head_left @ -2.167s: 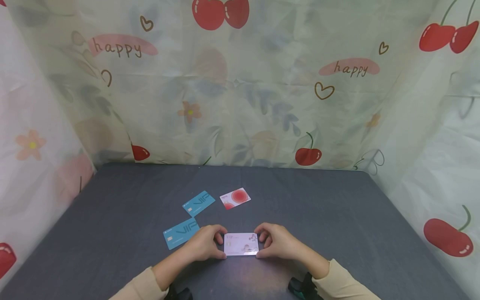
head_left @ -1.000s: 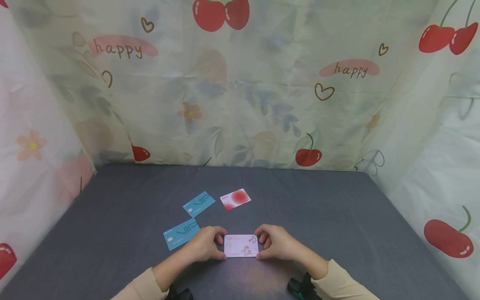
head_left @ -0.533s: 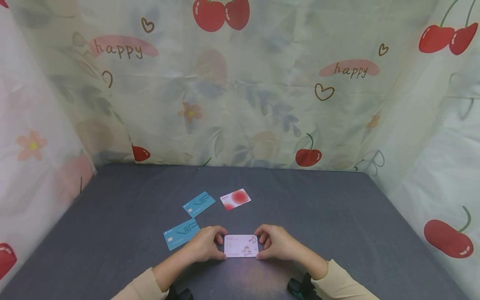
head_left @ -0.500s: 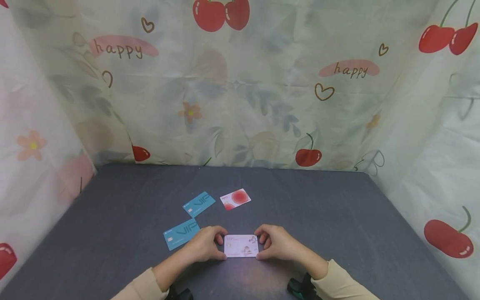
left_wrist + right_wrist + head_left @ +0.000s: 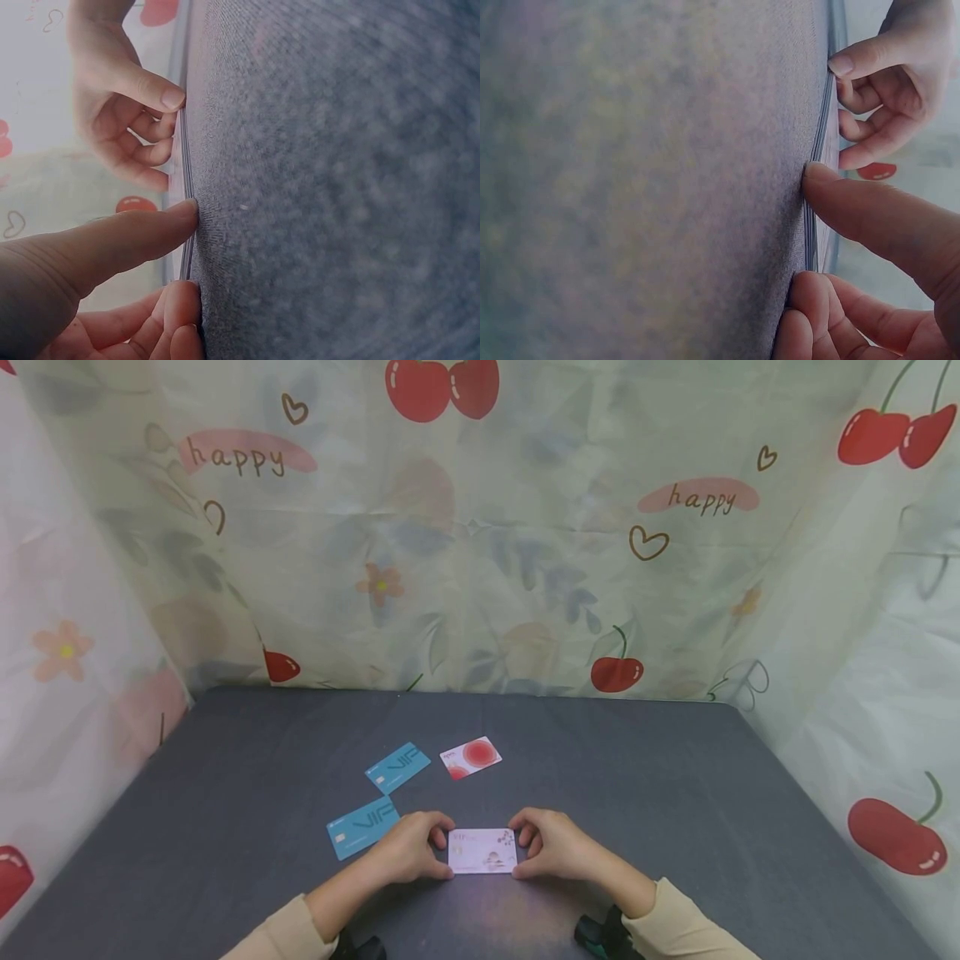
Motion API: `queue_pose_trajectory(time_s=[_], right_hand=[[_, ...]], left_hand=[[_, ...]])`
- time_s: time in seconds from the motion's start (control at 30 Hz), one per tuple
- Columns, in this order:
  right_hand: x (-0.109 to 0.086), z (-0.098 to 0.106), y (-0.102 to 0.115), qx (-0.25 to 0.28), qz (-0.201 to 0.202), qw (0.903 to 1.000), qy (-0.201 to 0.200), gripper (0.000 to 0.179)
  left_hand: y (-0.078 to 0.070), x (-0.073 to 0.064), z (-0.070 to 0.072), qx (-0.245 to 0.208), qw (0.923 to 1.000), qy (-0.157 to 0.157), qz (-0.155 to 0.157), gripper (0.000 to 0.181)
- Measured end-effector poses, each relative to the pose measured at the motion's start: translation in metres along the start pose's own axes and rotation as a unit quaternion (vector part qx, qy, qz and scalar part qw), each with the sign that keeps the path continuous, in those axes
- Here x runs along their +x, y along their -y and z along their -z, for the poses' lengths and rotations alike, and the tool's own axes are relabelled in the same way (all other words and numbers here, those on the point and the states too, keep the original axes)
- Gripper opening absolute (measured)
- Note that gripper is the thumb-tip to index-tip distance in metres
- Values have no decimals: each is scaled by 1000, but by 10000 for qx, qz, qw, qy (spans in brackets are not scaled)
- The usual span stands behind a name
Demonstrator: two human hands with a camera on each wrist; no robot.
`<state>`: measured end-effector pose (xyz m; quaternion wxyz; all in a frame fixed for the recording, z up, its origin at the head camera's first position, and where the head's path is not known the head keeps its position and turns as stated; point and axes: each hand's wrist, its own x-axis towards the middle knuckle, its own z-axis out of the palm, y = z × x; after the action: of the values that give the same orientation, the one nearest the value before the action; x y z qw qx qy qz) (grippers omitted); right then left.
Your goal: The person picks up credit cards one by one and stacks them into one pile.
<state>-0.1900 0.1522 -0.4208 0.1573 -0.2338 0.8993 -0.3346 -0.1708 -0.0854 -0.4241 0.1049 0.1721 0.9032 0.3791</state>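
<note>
A pale pink VIP card (image 5: 482,852) lies flat in front of me, on top of what the wrist views show to be a thin stack of cards (image 5: 184,161) with several layered edges. My left hand (image 5: 411,847) holds the stack's left end, thumb at the near corner and forefinger at the far one. At the right end, my right hand (image 5: 553,846) holds the matching corners the same way. The right wrist view shows the right thumb (image 5: 877,217) against the layered edge (image 5: 821,131). Other fingers curl in beside the ends.
Two blue VIP cards lie left of the stack, the nearer one (image 5: 362,828) partly behind my left hand, the farther one (image 5: 397,767) beyond it. A white card with red circles (image 5: 470,757) lies farther back. Dark grey cloth covers the table (image 5: 660,785); printed curtains (image 5: 480,568) enclose it.
</note>
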Motion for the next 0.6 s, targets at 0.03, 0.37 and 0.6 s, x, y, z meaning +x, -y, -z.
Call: queue_pose_trajectory(time_s=[0.03,0.37,0.6], right_hand=[[0,0,0,1,2,10000,0,47],[0,0,0,-9,9,10000,13,47],[1,0,-1,6,-42,10000,6,47]], left_hand=[[0,0,0,-7,10000,6,9,49],[0,0,0,35,10000,-8,-24,49],[0,-1,0,18,10000,25,-7,49]])
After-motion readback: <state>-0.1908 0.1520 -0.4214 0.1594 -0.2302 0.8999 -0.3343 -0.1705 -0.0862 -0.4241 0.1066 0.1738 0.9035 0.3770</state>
